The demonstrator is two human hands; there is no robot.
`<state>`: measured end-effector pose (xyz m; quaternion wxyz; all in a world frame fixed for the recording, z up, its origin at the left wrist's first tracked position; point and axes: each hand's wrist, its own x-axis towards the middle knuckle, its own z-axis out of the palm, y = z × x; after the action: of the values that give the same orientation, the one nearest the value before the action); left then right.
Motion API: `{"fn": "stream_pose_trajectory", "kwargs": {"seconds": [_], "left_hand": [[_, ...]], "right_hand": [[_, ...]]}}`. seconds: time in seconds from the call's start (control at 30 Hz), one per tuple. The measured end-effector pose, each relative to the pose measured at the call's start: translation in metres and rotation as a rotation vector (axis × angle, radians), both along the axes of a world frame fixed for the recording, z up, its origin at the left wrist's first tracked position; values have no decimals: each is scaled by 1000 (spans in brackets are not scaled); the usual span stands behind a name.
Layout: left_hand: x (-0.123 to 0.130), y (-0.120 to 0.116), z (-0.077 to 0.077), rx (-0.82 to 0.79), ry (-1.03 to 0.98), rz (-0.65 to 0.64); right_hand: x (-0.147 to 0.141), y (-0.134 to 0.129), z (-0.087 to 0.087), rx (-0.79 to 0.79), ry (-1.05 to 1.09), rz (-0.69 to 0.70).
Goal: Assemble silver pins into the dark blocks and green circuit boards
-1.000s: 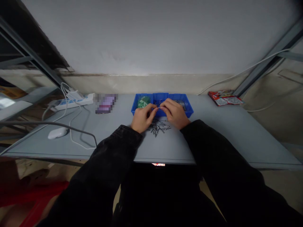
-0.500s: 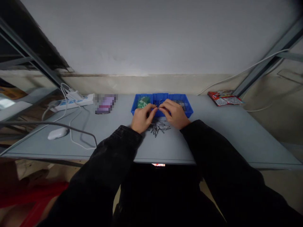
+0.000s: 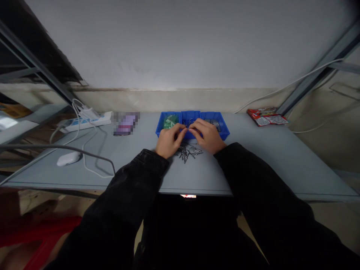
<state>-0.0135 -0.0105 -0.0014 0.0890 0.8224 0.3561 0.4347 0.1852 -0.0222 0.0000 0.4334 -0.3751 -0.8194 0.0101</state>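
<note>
My left hand (image 3: 170, 141) and my right hand (image 3: 207, 135) meet fingertip to fingertip in front of the middle blue bin (image 3: 191, 114). Thumb and forefinger of each are pinched closed; whatever lies between them is too small to name. Below the hands, a loose pile of thin metal pins (image 3: 188, 152) lies on the grey table. Behind my left hand, the left blue bin (image 3: 159, 125) holds green and whitish pieces (image 3: 170, 120). A few small metal parts show in the middle bin. Grey metal pieces (image 3: 216, 123) lie in the right blue bin (image 3: 225, 127), partly hidden by my right hand.
On the left of the table (image 3: 202, 178) are a white power strip (image 3: 92, 120) with plugged cables, a pixelated phone (image 3: 126, 123) and a white earphone case (image 3: 68, 158). A grey cable (image 3: 95, 154) crosses there. A red packet (image 3: 267, 116) lies at the back right.
</note>
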Motion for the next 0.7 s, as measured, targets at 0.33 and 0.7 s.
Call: {"fn": "stream_pose_trajectory", "kwargs": {"seconds": [0.33, 0.7], "left_hand": [[0, 0, -1, -14, -4, -7], [-1, 2, -1, -13, -1, -17]], "right_hand": [[0, 0, 1, -2, -5, 6], [0, 0, 0, -3, -3, 14]]}}
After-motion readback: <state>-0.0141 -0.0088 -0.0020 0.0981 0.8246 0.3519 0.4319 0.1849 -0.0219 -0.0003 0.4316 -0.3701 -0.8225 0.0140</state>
